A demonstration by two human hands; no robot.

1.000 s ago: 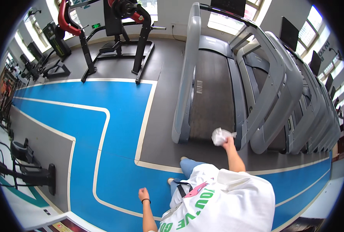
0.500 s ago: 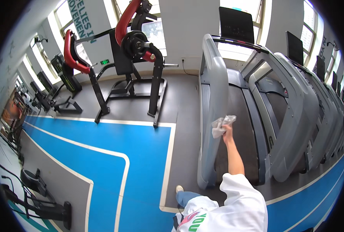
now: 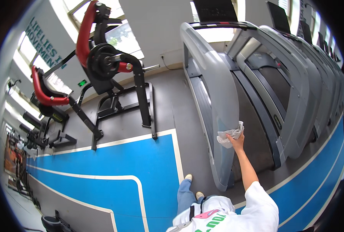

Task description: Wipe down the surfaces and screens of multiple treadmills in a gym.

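Note:
My right hand (image 3: 237, 143) is closed round a crumpled whitish cloth (image 3: 225, 140). It presses or rests the cloth against the lower part of the grey side frame (image 3: 224, 89) of the nearest treadmill (image 3: 253, 127). My bare right forearm reaches forward from a white short sleeve. The dark belt of that treadmill lies just right of the hand. My left hand does not show.
More grey treadmills (image 3: 307, 100) stand in a row to the right. At the left is a black and red weight machine (image 3: 102, 62) with round plates. Blue flooring (image 3: 141, 154) with white lines spreads by my feet. A cable runs from a wall socket (image 3: 162, 56).
My view has shifted and tilted, so the machines stand differently in it. The right hand and cloth have come down onto the near, lower stretch of the treadmill's side frame.

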